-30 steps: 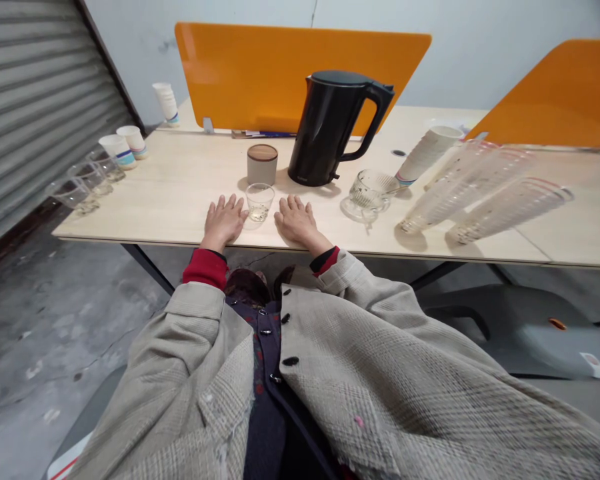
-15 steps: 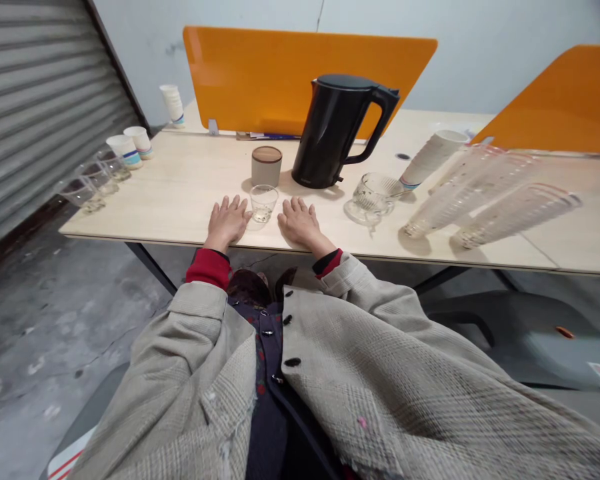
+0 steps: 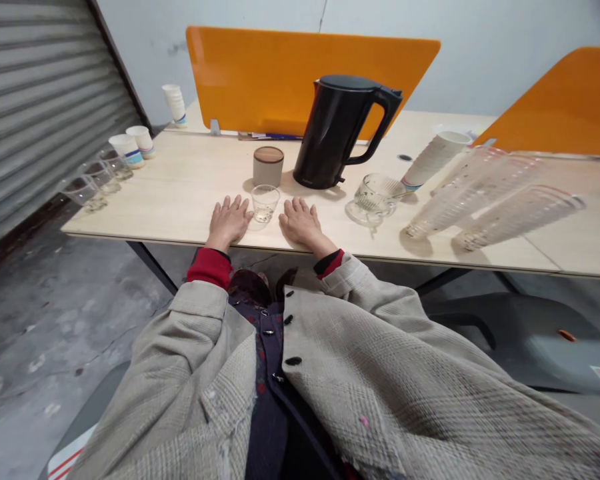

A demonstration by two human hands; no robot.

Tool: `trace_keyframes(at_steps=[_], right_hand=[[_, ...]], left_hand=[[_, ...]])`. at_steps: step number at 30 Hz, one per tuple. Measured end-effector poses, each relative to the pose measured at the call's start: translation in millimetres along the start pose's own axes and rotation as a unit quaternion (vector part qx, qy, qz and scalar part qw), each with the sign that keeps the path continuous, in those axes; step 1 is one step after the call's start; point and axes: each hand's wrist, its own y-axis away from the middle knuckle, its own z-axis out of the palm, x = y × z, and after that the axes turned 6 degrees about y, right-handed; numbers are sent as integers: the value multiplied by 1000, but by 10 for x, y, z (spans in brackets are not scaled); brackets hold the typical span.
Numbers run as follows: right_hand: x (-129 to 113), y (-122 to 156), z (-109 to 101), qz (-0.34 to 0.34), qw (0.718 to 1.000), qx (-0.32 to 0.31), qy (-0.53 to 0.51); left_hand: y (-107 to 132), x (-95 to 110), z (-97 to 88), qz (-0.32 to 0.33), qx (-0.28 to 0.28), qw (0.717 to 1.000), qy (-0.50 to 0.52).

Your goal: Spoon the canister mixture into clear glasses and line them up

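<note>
My left hand (image 3: 229,218) lies flat on the light wooden table (image 3: 180,193), fingers stretched out, holding nothing. My right hand (image 3: 300,221) lies flat the same way, a little to the right. Between them stands a small clear plastic cup (image 3: 265,203) with a little liquid at the bottom; neither hand touches it. Just behind it are a grey canister with a brown lid (image 3: 269,166) and a black electric kettle (image 3: 341,131), handle to the right.
A glass cup on a saucer (image 3: 374,197) sits right of the kettle. Stacks of paper cups (image 3: 433,159) and clear plastic cups (image 3: 485,195) lie on their sides at right. More cups (image 3: 111,163) stand at the far left edge. Orange dividers (image 3: 280,73) back the table.
Both hands stay flat on the table beside the cup. Only the camera has shifted slightly.
</note>
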Motion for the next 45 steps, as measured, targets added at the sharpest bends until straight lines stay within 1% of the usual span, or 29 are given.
trace_keyframes(at_steps=[26,39,45], right_hand=[[-14,29,-44,-1,1000,-10,6],[-20,16,-22,8,1000,-10,10],[19,-12,19,2,1000,-8,1]], left_hand=[[28,19,-26,-3,0,1000,5],[39,23,-11,2,5,1000,15],[42,27,-10,0,4,1000,13]])
